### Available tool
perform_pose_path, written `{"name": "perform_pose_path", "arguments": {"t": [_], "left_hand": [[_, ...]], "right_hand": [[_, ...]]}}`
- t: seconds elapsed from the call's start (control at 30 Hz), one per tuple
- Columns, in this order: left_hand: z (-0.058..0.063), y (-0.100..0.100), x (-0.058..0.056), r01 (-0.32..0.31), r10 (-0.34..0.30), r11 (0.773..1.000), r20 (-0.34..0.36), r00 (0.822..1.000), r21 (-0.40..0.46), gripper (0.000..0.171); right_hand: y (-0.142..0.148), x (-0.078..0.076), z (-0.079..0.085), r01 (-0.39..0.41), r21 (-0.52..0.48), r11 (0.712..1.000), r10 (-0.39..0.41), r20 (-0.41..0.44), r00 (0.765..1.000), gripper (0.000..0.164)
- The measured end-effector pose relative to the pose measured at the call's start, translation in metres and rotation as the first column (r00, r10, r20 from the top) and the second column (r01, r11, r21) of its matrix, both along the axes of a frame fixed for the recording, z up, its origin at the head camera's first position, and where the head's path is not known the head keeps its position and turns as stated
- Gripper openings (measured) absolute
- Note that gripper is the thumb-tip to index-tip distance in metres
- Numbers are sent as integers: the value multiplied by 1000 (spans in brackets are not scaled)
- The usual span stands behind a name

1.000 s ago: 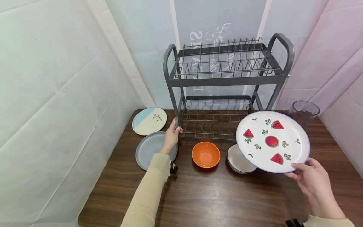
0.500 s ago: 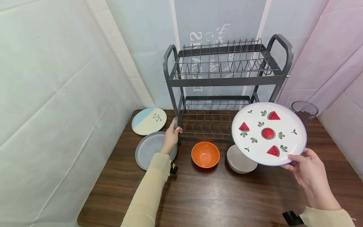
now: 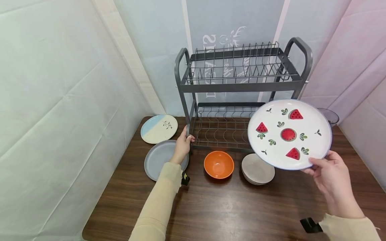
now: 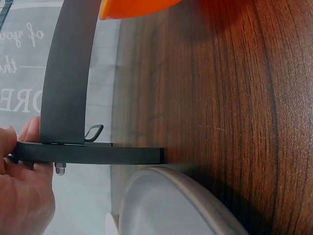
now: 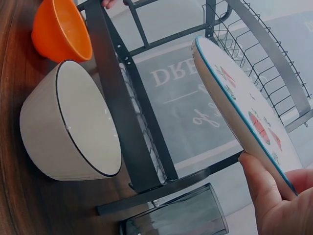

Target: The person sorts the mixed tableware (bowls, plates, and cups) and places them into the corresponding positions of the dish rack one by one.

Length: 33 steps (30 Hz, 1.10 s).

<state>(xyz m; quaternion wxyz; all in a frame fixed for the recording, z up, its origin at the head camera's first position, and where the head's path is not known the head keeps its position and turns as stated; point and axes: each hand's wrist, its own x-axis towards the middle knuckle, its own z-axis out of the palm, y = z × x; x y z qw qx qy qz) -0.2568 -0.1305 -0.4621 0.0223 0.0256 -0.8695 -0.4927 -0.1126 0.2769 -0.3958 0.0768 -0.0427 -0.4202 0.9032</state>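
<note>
Plate (image 3: 288, 134) ahead-left of the right hand (image 3: 333, 180)
That hand pinches its near edge; the left hand (image 3: 181, 147) (well apart) grips the rack (image 3: 241, 87).

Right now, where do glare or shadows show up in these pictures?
Head view: pale sheen on the table, while the pattern on the watermelon plate reads clearly; left wrist view: dark shadow beside the gray plate; right wrist view: small bright glints inside the white bowl.
</note>
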Motion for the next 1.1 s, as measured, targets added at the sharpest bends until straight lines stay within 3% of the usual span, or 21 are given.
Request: {"name": "perform_pose_path", "arguments": {"t": [0.3, 0.7, 1.1], "left_hand": [[1, 3, 0, 6, -6, 1000, 1, 1000, -3, 51], [0, 3, -1, 3, -3, 1000, -1, 1000, 0, 50], [-1, 3, 0, 9, -9, 1000, -12, 1000, -3, 50]], "right_hand": [[2, -1, 4, 8, -83, 997, -14, -72, 997, 30], [2, 0, 10, 31, -103, 994, -43, -124, 991, 30], [1, -2, 16, 39, -131, 991, -57, -131, 990, 31]]}}
